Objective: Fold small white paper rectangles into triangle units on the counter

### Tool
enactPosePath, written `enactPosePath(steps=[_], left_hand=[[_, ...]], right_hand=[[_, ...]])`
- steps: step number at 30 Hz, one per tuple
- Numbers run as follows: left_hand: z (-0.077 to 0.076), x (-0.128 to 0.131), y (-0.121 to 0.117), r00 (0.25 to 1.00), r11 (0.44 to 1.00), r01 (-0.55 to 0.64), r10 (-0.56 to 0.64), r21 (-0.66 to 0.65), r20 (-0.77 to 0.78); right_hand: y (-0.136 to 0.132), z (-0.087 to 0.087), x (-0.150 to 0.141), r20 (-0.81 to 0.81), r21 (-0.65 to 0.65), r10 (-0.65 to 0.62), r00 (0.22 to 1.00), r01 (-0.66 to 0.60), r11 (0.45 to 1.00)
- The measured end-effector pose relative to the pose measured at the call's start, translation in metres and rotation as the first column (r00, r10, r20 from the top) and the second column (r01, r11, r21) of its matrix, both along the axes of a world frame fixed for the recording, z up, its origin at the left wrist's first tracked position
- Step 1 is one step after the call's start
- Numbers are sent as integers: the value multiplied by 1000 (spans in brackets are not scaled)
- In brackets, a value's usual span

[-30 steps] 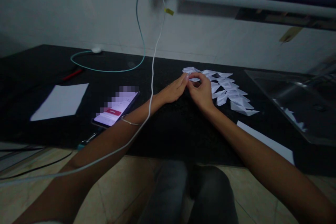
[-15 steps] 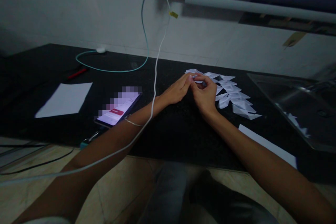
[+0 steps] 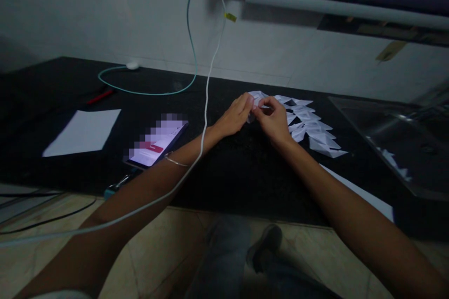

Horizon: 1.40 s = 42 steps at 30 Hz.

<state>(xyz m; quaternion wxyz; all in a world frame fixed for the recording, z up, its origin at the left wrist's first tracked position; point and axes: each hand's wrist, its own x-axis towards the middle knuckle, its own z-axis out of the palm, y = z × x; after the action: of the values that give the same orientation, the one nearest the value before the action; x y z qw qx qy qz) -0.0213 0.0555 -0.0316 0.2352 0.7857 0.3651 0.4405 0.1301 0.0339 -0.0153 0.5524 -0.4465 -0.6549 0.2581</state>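
My left hand (image 3: 234, 117) and my right hand (image 3: 272, 120) meet at the middle of the black counter (image 3: 228, 173), both pinching one small white folded paper piece (image 3: 257, 103). The left fingers press along its left side, and the right thumb and forefinger close on its right end. Just right of my hands lie several white folded paper triangles (image 3: 310, 126) spread over the counter. A thin bangle circles my left wrist.
A lit phone (image 3: 156, 140) lies left of my left arm. A white sheet (image 3: 84, 131) sits further left, another white sheet (image 3: 361, 191) under my right forearm. A white cable (image 3: 206, 98) and a teal cable (image 3: 154, 91) hang from a wall socket. A steel sink (image 3: 400, 140) is at right.
My hands stay on the paper piece, with the fingers shifting slightly on it. The camera view has wobbled a little.
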Motion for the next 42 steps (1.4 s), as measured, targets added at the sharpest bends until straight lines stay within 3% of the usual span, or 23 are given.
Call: enactPosePath(steps=[5, 7, 11, 15, 18, 23, 26, 35, 38, 42], left_hand=[[7, -6, 0, 991, 992, -128, 128, 4, -31], [10, -8, -2, 997, 997, -71, 72, -24, 15], [15, -7, -9, 975, 962, 186, -156, -199, 155], [18, -6, -16, 957, 911, 264, -206, -318, 205], [19, -5, -17, 958, 925, 245, -185, -290, 218], [9, 0, -13, 990, 981, 102, -85, -164, 109], [6, 1, -12, 997, 988, 58, -49, -144, 60], [19, -5, -20, 945, 891, 320, -326, -321, 35], [15, -2, -16, 967, 912, 244, -256, -331, 5], [5, -1, -7, 1000, 968, -9, 6, -251, -13]], right_hand=[[12, 2, 14, 41, 15, -17, 999, 17, 1000], [14, 5, 19, 36, 32, -10, 999, 9, 999], [13, 15, 26, 73, 30, 78, 994, -81, 996], [8, 20, 27, 97, -12, 182, 978, -182, 983], [11, 14, 26, 44, 9, 148, 988, -148, 989], [22, -7, 20, -42, 6, -61, 997, 61, 998], [23, -11, 19, -78, -13, -88, 993, 88, 996], [13, 1, 17, -35, -6, 29, 999, -30, 1000], [12, -2, 16, 64, 70, -42, 997, 38, 997], [8, -7, 14, 304, 169, -139, 942, 90, 982]])
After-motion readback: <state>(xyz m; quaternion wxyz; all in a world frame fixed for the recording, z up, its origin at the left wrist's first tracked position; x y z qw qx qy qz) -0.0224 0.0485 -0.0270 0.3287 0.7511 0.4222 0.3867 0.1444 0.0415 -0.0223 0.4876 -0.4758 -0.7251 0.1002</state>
